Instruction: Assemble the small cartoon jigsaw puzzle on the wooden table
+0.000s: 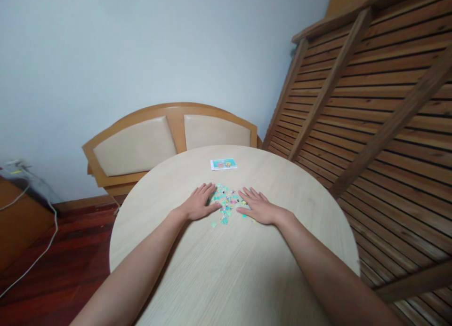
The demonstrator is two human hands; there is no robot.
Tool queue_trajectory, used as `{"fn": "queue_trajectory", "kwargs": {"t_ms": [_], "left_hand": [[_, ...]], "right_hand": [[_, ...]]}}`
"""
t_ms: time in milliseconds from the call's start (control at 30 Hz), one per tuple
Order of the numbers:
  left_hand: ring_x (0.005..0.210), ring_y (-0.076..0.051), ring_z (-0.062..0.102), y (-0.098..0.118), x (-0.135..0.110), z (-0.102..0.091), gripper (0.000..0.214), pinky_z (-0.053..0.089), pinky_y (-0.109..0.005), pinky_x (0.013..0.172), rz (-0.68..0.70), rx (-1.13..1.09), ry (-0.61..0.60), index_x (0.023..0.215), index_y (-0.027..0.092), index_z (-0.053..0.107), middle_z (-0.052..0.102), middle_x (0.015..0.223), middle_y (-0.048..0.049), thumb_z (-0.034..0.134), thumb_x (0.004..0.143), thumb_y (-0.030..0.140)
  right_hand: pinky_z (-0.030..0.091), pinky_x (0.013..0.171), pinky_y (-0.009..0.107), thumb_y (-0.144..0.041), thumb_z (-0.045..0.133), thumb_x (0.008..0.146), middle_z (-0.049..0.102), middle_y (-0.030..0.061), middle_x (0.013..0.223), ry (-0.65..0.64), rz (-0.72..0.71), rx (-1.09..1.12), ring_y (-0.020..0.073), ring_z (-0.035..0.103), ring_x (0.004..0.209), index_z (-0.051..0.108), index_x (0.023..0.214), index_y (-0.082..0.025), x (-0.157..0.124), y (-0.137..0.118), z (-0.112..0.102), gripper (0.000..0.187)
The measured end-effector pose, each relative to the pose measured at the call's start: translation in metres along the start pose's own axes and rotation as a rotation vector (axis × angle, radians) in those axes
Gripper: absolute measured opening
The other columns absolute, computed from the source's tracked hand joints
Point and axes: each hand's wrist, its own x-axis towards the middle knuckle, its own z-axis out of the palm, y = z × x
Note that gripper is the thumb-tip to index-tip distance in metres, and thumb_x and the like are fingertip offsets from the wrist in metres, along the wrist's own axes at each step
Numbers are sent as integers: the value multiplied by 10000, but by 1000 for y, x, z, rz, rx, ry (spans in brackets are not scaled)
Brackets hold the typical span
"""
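A loose pile of small jigsaw puzzle pieces [226, 204], mostly turquoise with some pink and yellow, lies on the round table [212, 265]. My left hand [201, 202] rests flat at the pile's left side, thumb pointing toward it. On the right side, my right hand [259, 206] lies with fingers spread, partly over a few pieces. Neither hand grips anything. One pale green piece [213, 224] sits apart, just below my left hand. Beyond the pile is a colourful picture card [223, 164] with a white border, showing cartoon-like figures on blue.
A wooden headboard [180, 110] with cream panels leans by the wall behind the table. Slatted wooden boards [374, 95] stand along the right. A white cable [52, 232] runs down to the dark red floor [70, 274] on the left, beside a brown cabinet [12, 218].
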Motion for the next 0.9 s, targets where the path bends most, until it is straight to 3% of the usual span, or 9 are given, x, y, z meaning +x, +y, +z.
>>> {"fn": "queue_trajectory", "kwargs": {"t_ms": [133,267,367,467,533,667,767,900], "left_hand": [[1513,-333,97,11,3,9,848,137,-511,1219,-37,14,11,1572,174,187,138,1636,-110,276,931,722],[1513,-325,116,21,1,11,834,110,-545,1218,42,14,-31,1571,205,184,158,1633,-105,318,927,718],[1505,-304,176,19,-1,5,799,131,-530,1225,131,-45,-61,1561,193,205,207,1622,-117,365,940,668],[1427,-251,367,8,0,-4,632,276,-424,1205,198,-145,36,1492,145,357,390,1542,-140,354,986,524],[1312,-231,496,-2,1,-11,491,369,-380,1149,226,-167,123,1353,148,530,538,1416,-131,364,992,435],[1085,-221,613,-14,0,-19,371,463,-363,1032,269,-92,98,1090,161,703,676,1160,-110,398,974,336],[1071,-219,607,-14,0,-19,369,464,-362,1016,328,-53,82,1129,182,715,677,1144,-106,406,963,296],[1096,-223,599,-13,0,-18,383,451,-370,1033,334,-29,74,1221,205,677,681,1162,-101,410,953,265]], "right_hand": [[50,1218,532,-668,155,964,24,74,1652,89,74,-37,303,-18,1520,144,1592,-193,11,10,6,787],[47,1208,561,-649,110,971,49,59,1655,146,110,-53,297,6,1523,158,1590,-219,25,5,10,756],[40,1204,572,-641,105,975,74,45,1655,156,37,-62,288,24,1525,173,1587,-246,34,1,10,731],[45,1208,562,-606,123,993,115,24,1651,170,-57,-46,275,55,1525,220,1575,-276,35,1,7,677],[38,1211,556,-578,139,1006,149,15,1646,192,-116,-20,266,70,1525,256,1565,-284,32,-1,4,642],[6,1212,545,-545,194,1020,210,1,1631,179,-262,11,252,86,1524,296,1550,-309,23,-15,4,589],[-12,1212,542,-547,205,1022,243,5,1622,138,-353,-8,257,115,1519,303,1546,-318,21,-29,8,580],[15,1213,541,-586,225,1011,309,35,1600,154,-340,-53,278,167,1507,388,1514,-278,19,-37,10,613]]}}
